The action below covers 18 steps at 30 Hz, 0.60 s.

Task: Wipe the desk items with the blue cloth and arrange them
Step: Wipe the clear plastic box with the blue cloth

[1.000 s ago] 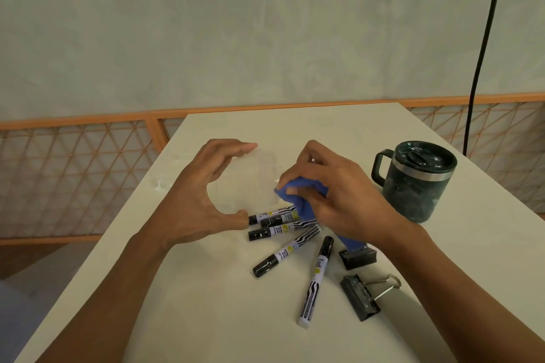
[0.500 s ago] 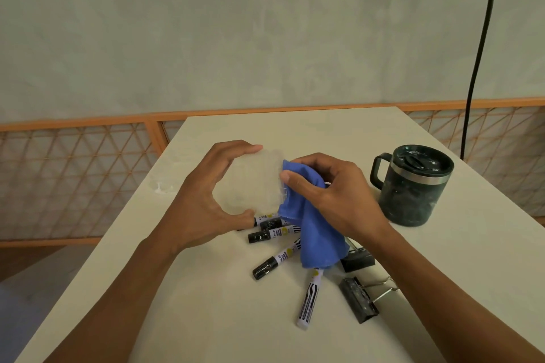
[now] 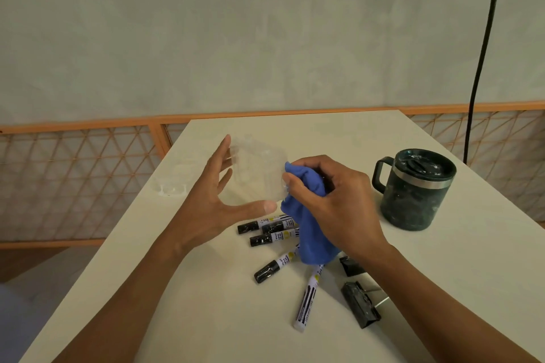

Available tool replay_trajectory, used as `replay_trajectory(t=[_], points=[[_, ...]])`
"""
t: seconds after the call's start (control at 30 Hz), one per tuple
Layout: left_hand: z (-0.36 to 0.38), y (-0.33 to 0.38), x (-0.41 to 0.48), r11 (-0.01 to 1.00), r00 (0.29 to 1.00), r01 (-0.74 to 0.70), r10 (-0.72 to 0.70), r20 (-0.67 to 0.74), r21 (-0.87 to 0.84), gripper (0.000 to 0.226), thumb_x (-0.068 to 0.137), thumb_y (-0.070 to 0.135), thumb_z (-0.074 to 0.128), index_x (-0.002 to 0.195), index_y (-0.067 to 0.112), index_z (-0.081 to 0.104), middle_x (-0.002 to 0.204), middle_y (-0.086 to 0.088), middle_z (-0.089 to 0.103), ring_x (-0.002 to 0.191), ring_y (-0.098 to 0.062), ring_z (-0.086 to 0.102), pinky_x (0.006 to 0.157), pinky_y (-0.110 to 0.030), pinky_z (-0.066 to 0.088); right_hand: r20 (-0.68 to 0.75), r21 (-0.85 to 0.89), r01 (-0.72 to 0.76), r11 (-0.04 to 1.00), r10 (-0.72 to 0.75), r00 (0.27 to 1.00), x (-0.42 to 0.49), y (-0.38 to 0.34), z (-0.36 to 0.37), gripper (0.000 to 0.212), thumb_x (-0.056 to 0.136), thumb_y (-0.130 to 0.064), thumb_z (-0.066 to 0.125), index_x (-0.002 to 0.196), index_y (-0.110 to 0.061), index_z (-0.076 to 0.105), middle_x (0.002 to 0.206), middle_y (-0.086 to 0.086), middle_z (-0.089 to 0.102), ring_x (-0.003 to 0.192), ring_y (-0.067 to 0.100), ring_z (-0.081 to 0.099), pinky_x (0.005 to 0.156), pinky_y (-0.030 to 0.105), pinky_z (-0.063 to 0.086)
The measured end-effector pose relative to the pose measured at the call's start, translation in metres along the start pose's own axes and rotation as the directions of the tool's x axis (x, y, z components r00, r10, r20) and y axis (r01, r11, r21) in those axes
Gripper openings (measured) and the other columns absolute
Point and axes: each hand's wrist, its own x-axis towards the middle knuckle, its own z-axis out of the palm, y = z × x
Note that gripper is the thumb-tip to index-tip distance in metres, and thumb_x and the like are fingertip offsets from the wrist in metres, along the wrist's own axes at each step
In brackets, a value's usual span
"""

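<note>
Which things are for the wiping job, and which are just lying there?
For the job: blue cloth in right hand; clear plastic box against left hand; black-capped white markers; black binder clips; dark green lidded mug.
Just there: black hanging cable; orange lattice railing.

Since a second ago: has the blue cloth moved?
Yes. The blue cloth rose relative to the markers on the desk and now hangs from the right hand.
</note>
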Motion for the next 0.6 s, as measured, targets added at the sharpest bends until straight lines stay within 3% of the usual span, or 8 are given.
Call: replay_trajectory(t=[0.13, 0.3, 0.4, 0.47, 0.6], points=[[-0.001, -0.002, 0.003, 1.0, 0.996, -0.018, 0.02, -0.085, 0.015, 0.123, 0.058, 0.057, 0.099, 0.162, 0.036, 0.037, 0.152, 0.02, 0.054, 0.143, 0.002, 0.05, 0.12, -0.027, 0.045, 0.035, -0.036, 0.04, 0.999, -0.039, 0.999, 0.0, 0.0, 0.002, 0.017, 0.096, -0.022, 0.082, 0.113, -0.024, 0.081, 0.102, -0.02, 0.079, 0.098, 0.004, 0.076, 0.083, 0.017, 0.058], [-0.001, -0.004, 0.004, 0.996, 0.984, -0.068, 0.077, -0.159, 0.056, 0.116, 0.056, 0.055, 0.1, 0.156, 0.038, 0.044, 0.146, 0.012, 0.045, 0.139, 0.0, 0.05, 0.108, -0.013, 0.049, -0.037, -0.055, 0.097, 0.994, -0.099, 0.994, -0.001, -0.003, 0.002, 0.019, 0.093, -0.025, 0.085, 0.11, -0.021, 0.079, 0.1, -0.02, 0.078, 0.094, 0.006, 0.076, 0.081, 0.021, 0.06], [-0.002, -0.003, 0.003, 0.983, 0.974, -0.1, 0.128, -0.189, 0.152, 0.119, 0.058, 0.049, 0.105, 0.158, 0.04, 0.041, 0.143, 0.011, 0.043, 0.142, -0.003, 0.047, 0.111, -0.018, 0.047, -0.148, -0.072, 0.179, 0.981, -0.188, 0.971, 0.001, -0.01, 0.0, 0.021, 0.09, -0.023, 0.087, 0.109, -0.021, 0.076, 0.101, -0.021, 0.075, 0.093, 0.003, 0.074, 0.082, 0.014, 0.056], [0.0, 0.0, 0.003, 0.974, 0.971, -0.106, 0.145, -0.19, 0.201, 0.124, 0.057, 0.049, 0.105, 0.161, 0.04, 0.038, 0.141, 0.012, 0.042, 0.141, -0.003, 0.047, 0.113, -0.023, 0.047, -0.172, -0.158, 0.281, 0.947, -0.307, 0.936, 0.002, -0.01, -0.001, 0.021, 0.091, -0.02, 0.087, 0.108, -0.014, 0.078, 0.104, -0.01, 0.075, 0.096, 0.005, 0.072, 0.085, 0.017, 0.055], [0.0, 0.004, 0.002, 0.953, 0.955, -0.143, 0.204, -0.215, 0.265, 0.127, 0.057, 0.039, 0.107, 0.163, 0.038, 0.038, 0.139, 0.012, 0.042, 0.141, -0.005, 0.047, 0.114, -0.03, 0.048, 0.017, -0.351, 0.416, 0.839, -0.439, 0.898, 0.002, -0.002, 0.006, 0.022, 0.101, -0.02, 0.077, 0.12, -0.007, 0.078, 0.116, 0.005, 0.068, 0.097, 0.015, 0.067, 0.083, 0.026, 0.055]])
